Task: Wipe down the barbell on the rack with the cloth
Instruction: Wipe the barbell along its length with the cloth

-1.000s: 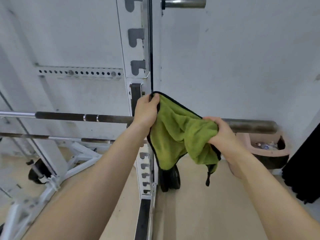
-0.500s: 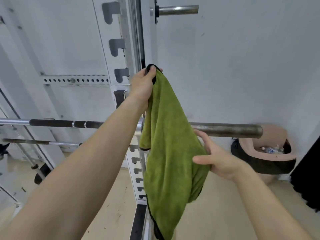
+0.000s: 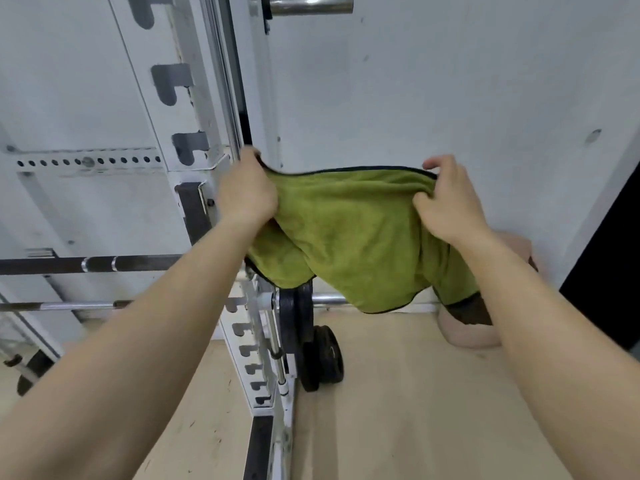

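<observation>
Change since earlier frames: both hands have drawn apart. The cloth [image 3: 346, 230], half a second ago hanging lengthwise from the left hand alone, is now spread wide between the two hands. The right hand, then open beside the fabric, now has hold of it.
Left hand [image 3: 247, 192]: raised beside the rack [image 3: 194, 98], back of the hand toward the camera. Its fingers [image 3: 250, 164] are curled and pressed together, pinching the upper left corner of the cloth.
Right hand [image 3: 450, 202]: level with the left hand and well apart from it. Thumb and curled fingers [image 3: 440, 166] pinch the upper right end of the black-trimmed edge; the fabric bunches under the thumb.
Cloth: green with black piping. The top edge runs almost straight from hand to hand, sagging slightly in the middle; the body hangs down in loose folds.
Barbell [image 3: 97, 264]: horizontal on the rack, below the level of both hands. The dark shaft with two bright rings shows to the left of the left forearm. Right of the upright, the bar is hidden behind the hanging cloth; whether they touch cannot be determined.
Lower bar [image 3: 69, 305]: parallel to the barbell, beneath it.
Weight plates [image 3: 325, 355]: black, at the foot of the rack on the floor [image 3: 381, 393].
Peg [image 3: 308, 3]: bright metal, projecting from the rack at the top edge of the view.
Bin [image 3: 467, 336]: pink, against the wall [image 3: 450, 81], partly covered by the cloth and the right forearm.
</observation>
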A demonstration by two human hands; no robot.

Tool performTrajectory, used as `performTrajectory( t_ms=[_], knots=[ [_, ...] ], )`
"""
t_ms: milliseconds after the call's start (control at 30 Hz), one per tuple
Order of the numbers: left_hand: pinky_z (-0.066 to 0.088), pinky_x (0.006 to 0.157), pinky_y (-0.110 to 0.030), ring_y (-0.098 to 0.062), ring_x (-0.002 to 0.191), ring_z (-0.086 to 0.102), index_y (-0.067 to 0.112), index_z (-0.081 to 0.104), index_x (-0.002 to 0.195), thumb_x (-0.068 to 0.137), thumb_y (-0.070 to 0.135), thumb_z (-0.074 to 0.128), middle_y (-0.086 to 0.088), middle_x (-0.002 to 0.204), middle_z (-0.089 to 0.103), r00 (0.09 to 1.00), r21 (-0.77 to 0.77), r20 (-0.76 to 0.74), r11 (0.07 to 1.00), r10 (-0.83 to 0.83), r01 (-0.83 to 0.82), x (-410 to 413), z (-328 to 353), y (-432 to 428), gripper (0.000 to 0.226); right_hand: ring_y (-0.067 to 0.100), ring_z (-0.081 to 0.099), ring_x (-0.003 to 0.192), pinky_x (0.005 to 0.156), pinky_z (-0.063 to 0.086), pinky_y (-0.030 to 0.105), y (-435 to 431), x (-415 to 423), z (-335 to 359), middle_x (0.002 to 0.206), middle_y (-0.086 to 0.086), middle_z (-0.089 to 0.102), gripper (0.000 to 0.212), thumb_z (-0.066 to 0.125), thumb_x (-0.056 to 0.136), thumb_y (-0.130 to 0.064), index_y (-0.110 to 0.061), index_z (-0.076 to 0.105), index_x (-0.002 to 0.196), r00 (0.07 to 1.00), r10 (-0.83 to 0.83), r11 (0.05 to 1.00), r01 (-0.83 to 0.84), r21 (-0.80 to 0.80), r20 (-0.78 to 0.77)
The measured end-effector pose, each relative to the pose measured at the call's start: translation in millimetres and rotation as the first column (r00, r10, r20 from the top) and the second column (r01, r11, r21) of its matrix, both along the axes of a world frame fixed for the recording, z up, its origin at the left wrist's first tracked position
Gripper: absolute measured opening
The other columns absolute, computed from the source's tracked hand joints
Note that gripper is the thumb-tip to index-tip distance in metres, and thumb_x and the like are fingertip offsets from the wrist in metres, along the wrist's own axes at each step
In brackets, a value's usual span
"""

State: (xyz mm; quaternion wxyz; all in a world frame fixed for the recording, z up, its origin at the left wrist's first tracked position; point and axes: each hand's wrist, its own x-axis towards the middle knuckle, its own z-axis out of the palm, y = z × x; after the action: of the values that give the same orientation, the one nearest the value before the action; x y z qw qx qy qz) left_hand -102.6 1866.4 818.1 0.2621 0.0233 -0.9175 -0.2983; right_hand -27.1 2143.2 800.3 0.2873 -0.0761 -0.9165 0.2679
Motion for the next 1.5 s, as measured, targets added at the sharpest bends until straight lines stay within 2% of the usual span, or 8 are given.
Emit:
performTrajectory(
  t_ms=[100, 233, 467, 667, 1067, 1200, 1367, 1500],
  knots=[
    [0.033, 0.107, -0.054, -0.041, 0.129, 0.041, 0.017, 0.036, 0.143, 0.093, 0.039, 0.048, -0.018, 0.143, 0.043, 0.995, -0.391, -0.081, 0.92, -0.061, 0.025, 16, -54, 22, 0.056, 0.04, 0.05, 0.112, 0.096, 0.039, 0.048, -16, -16, -41, 0.129, 0.017, 0.052, 0.05, 0.052, 0.092, -0.027, -0.013, 0.046, 0.139, 0.985, -0.159, 0.93, 0.127, 0.345, 0.063],
    [0.043, 0.082, -0.041, -0.026, 0.089, 0.062, 0.024, 0.057, 0.095, 0.099, 0.055, 0.023, -0.001, 0.09, 0.065, 0.952, -0.534, 0.022, 0.802, -0.305, 0.269, 32, -102, 42, 0.046, 0.028, 0.06, 0.092, 0.091, 0.038, 0.043, -44, -1, -98, 0.1, 0.002, 0.07, 0.046, 0.026, 0.101, -0.039, -0.021, 0.068, 0.105, 0.995, -0.096, 0.842, 0.064, 0.536, 0.032],
    [0.039, 0.051, -0.032, -0.028, 0.071, 0.056, 0.015, 0.049, 0.083, 0.096, 0.017, 0.039, 0.002, 0.075, 0.051, 0.969, -0.751, 0.048, 0.631, -0.241, 0.194, 12, -90, 11, 0.016, 0.029, 0.06, 0.073, 0.077, 0.041, 0.042, -121, -31, -101, 0.079, 0.005, 0.068, 0.044, 0.03, 0.101, -0.033, -0.015, 0.068, 0.086, 0.997, 0.067, 0.83, -0.029, 0.557, -0.048],
    [0.028, 0.048, -0.029, -0.026, 0.059, 0.052, 0.019, 0.057, 0.066, 0.098, 0.034, 0.029, 0.003, 0.057, 0.048, 0.989, -0.532, -0.039, 0.841, -0.144, 0.101, 15, -101, 50, 0.045, 0.03, 0.061, 0.072, 0.072, 0.042, 0.041, -41, -25, -111, 0.077, 0.005, 0.067, 0.044, 0.038, 0.099, -0.047, -0.017, 0.068, 0.088, 0.991, 0.064, 0.771, 0.023, 0.636, -0.114],
    [0.037, 0.06, -0.039, -0.028, 0.066, 0.055, 0.017, 0.057, 0.076, 0.1, 0.038, 0.034, -0.002, 0.07, 0.06, 0.921, -0.626, -0.193, 0.765, -0.339, 0.151, 28, -121, 90, 0.04, 0.031, 0.056, 0.076, 0.066, 0.034, 0.035, 23, -27, -80, 0.092, 0.014, 0.069, 0.052, 0.026, 0.099, -0.042, -0.018, 0.071, 0.092, 0.985, -0.129, 0.841, 0.049, 0.539, 0.113],
    [0.042, 0.058, -0.036, -0.026, 0.065, 0.057, 0.02, 0.052, 0.071, 0.101, 0.041, 0.025, 0.002, 0.067, 0.057, 0.975, -0.614, -0.095, 0.783, -0.199, 0.099, 18, -108, 37, 0.046, 0.034, 0.064, 0.098, 0.072, 0.034, 0.037, -42, -37, -68, 0.109, 0.016, 0.068, 0.053, 0.024, 0.101, -0.039, -0.012, 0.07, 0.105, 0.984, -0.024, 0.858, -0.071, 0.509, 0.177],
    [0.039, 0.065, -0.037, -0.031, 0.083, 0.056, 0.018, 0.06, 0.082, 0.094, 0.048, 0.017, -0.006, 0.084, 0.06, 0.949, -0.581, 0.267, 0.757, -0.17, 0.299, -14, -89, 23, 0.054, 0.031, 0.057, 0.056, 0.06, 0.04, 0.037, -76, -32, -96, 0.062, 0.009, 0.063, 0.043, 0.036, 0.093, -0.034, -0.01, 0.064, 0.072, 0.998, -0.03, 0.86, 0.056, 0.507, -0.06],
    [0.034, 0.059, -0.035, -0.029, 0.076, 0.054, 0.016, 0.058, 0.085, 0.08, 0.048, 0.007, -0.006, 0.081, 0.058, 0.939, -0.617, 0.302, 0.718, -0.163, 0.322, -23, -87, 37, 0.061, 0.029, 0.055, 0.064, 0.066, 0.042, 0.039, -69, -29, -111, 0.071, 0.005, 0.06, 0.032, 0.04, 0.094, -0.032, -0.011, 0.061, 0.082, 0.993, 0.02, 0.813, 0.052, 0.58, -0.118]
  ],
)
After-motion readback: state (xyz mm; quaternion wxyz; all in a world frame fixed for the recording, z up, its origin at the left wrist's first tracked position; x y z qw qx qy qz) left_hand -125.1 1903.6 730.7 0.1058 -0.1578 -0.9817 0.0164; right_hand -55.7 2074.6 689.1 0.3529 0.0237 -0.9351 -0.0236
